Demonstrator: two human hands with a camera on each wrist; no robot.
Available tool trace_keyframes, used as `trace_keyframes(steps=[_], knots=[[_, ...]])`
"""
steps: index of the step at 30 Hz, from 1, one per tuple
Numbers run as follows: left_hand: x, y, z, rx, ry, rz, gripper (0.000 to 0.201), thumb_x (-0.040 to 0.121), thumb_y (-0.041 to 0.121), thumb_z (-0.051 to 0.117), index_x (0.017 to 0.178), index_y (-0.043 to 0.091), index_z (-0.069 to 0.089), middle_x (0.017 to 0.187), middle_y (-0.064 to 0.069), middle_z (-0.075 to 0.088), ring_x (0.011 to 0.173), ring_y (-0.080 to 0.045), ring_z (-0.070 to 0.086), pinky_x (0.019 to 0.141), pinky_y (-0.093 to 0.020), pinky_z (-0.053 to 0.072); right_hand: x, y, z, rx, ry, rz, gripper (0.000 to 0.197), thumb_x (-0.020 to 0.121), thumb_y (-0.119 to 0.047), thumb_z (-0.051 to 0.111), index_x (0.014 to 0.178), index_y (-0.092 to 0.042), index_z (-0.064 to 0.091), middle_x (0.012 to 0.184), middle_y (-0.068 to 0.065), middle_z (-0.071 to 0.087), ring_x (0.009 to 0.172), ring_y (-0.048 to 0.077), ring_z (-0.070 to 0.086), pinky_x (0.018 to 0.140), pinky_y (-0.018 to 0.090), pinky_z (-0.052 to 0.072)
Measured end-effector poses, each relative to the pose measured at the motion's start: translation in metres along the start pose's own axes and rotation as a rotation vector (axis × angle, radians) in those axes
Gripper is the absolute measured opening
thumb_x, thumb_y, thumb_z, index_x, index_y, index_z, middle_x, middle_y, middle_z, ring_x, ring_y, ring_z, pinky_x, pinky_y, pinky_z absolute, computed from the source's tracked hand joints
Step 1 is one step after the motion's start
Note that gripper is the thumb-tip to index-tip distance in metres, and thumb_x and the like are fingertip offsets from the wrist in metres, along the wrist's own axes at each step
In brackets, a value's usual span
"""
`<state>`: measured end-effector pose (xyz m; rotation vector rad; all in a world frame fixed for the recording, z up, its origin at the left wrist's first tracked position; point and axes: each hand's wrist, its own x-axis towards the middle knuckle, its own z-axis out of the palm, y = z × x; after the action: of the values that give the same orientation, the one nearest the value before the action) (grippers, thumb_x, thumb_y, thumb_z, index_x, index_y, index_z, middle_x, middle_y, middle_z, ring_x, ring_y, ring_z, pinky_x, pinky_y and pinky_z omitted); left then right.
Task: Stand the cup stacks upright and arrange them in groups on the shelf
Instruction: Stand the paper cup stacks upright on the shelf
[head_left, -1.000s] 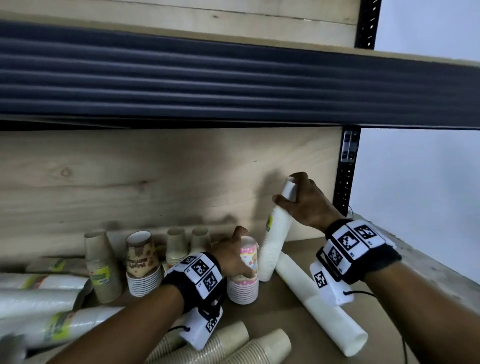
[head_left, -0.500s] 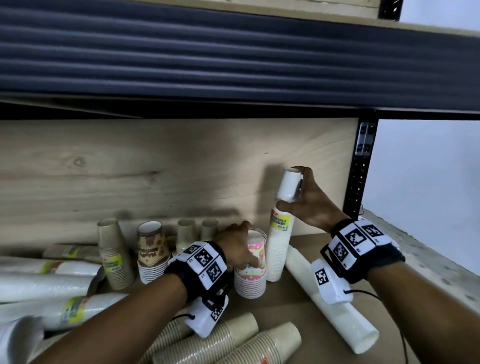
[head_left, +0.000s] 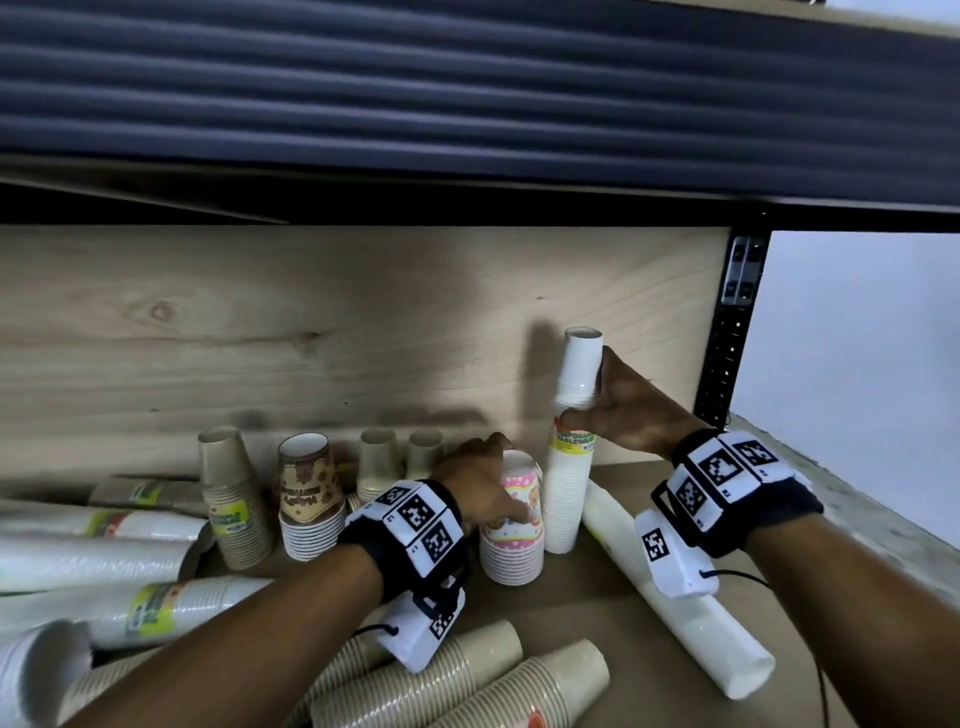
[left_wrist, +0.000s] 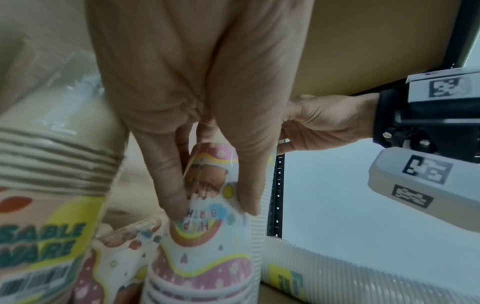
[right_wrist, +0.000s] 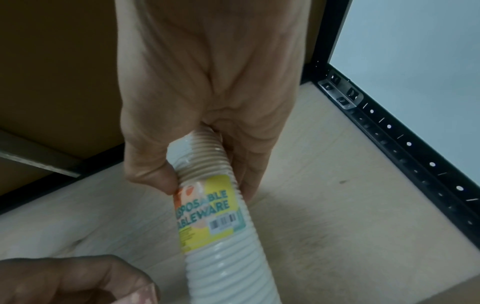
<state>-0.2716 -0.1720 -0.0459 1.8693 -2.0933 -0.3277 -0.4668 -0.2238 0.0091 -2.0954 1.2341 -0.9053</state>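
Observation:
A tall white cup stack (head_left: 570, 457) with a yellow label stands upright near the shelf's back board. My right hand (head_left: 621, 410) grips its upper part, thumb and fingers round the ribbed rims (right_wrist: 207, 162). Just left of it stands a short pink birthday-print stack (head_left: 513, 540). My left hand (head_left: 480, 486) holds that stack from above, fingers pinching its top cup (left_wrist: 207, 185). Another long white stack (head_left: 670, 597) lies flat to the right of both.
Upright kraft stacks (head_left: 234, 499) and a brown-print stack (head_left: 309, 499) stand at the back left. White sleeved stacks (head_left: 93, 561) lie on the left, kraft stacks (head_left: 447, 686) in front. A black post (head_left: 727, 343) marks the right end; the upper shelf hangs low.
The tall white stack has gone from leaning left to standing straight, with my right hand sliding lower along it. My left hand has stayed on the pink stack.

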Motion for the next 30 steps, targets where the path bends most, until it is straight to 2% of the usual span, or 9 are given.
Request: trace_keyframes(steps=[6,9,10,13,15,23,26,28,30], knots=[[0.002,0.004,0.005,-0.001,0.03,0.01,0.085,0.068,0.043,0.082,0.138,0.021,0.04,0.133,-0.004,0.049,0.123,-0.022,0.048,0.096,-0.03,0.043,-0.002,-0.002,-0.005,-0.023,-0.013,0.03,0.083,0.052,-0.037,0.075,0.124,-0.019,0.038,0.111,0.004,0.058,0.106,0.022,0.061,0.09,0.047,0.054],[0.005,0.005,0.006,-0.018,0.049,0.01,0.084,0.068,0.043,0.082,0.137,0.021,0.041,0.132,-0.004,0.049,0.123,-0.022,0.047,0.098,-0.031,0.042,0.001,0.004,-0.001,-0.062,-0.031,0.042,0.066,0.073,-0.018,0.08,0.123,-0.013,0.039,0.106,0.0,0.056,0.096,0.01,0.057,0.077,0.027,0.051],[0.006,0.004,0.007,-0.025,0.055,0.008,0.083,0.068,0.043,0.083,0.137,0.021,0.041,0.131,-0.004,0.049,0.123,-0.022,0.047,0.099,-0.031,0.042,0.0,0.006,0.0,-0.078,-0.032,0.042,0.062,0.075,-0.018,0.08,0.122,-0.013,0.04,0.105,-0.002,0.056,0.093,0.008,0.057,0.076,0.025,0.05],[0.008,0.005,0.009,-0.031,0.068,0.0,0.083,0.067,0.043,0.082,0.136,0.022,0.041,0.13,-0.003,0.05,0.123,-0.022,0.048,0.1,-0.034,0.043,-0.002,0.016,0.002,-0.114,-0.017,0.058,0.068,0.071,-0.031,0.083,0.123,-0.017,0.041,0.107,-0.004,0.059,0.1,0.012,0.06,0.086,0.037,0.054],[0.01,0.005,0.01,-0.037,0.076,-0.012,0.083,0.066,0.044,0.083,0.136,0.024,0.042,0.13,-0.003,0.051,0.122,-0.022,0.049,0.1,-0.034,0.043,0.001,0.019,0.001,-0.11,-0.016,0.063,0.071,0.068,-0.036,0.083,0.124,-0.019,0.041,0.106,-0.005,0.06,0.101,0.013,0.061,0.086,0.041,0.056],[0.012,0.005,0.013,-0.037,0.067,-0.038,0.083,0.066,0.046,0.082,0.135,0.025,0.042,0.13,-0.004,0.051,0.121,-0.023,0.049,0.102,-0.037,0.042,0.001,0.026,0.003,-0.116,-0.012,0.065,0.065,0.07,-0.034,0.083,0.12,-0.02,0.045,0.105,-0.007,0.062,0.099,0.009,0.061,0.089,0.036,0.054],[0.01,0.008,0.011,-0.018,0.048,-0.04,0.086,0.067,0.046,0.081,0.139,0.024,0.039,0.134,-0.004,0.049,0.124,-0.024,0.047,0.104,-0.038,0.042,0.0,0.029,0.005,-0.118,-0.04,0.078,0.066,0.065,-0.04,0.083,0.118,-0.019,0.048,0.105,-0.004,0.066,0.098,0.011,0.064,0.089,0.041,0.056],[0.006,0.009,0.009,-0.001,0.025,-0.041,0.093,0.069,0.046,0.081,0.144,0.02,0.033,0.14,-0.006,0.044,0.13,-0.024,0.043,0.106,-0.039,0.039,-0.004,0.031,0.005,-0.117,-0.072,0.138,0.081,0.065,-0.042,0.083,0.13,-0.015,0.042,0.113,-0.001,0.065,0.105,0.014,0.063,0.092,0.041,0.055],[-0.003,0.011,0.004,0.022,0.025,-0.04,0.097,0.07,0.044,0.08,0.146,0.017,0.027,0.142,-0.007,0.039,0.132,-0.026,0.041,0.106,-0.037,0.038,-0.014,0.029,0.002,-0.222,-0.128,0.263,0.102,0.073,-0.047,0.08,0.148,-0.008,0.023,0.134,0.005,0.056,0.122,0.02,0.055,0.1,0.034,0.046]])
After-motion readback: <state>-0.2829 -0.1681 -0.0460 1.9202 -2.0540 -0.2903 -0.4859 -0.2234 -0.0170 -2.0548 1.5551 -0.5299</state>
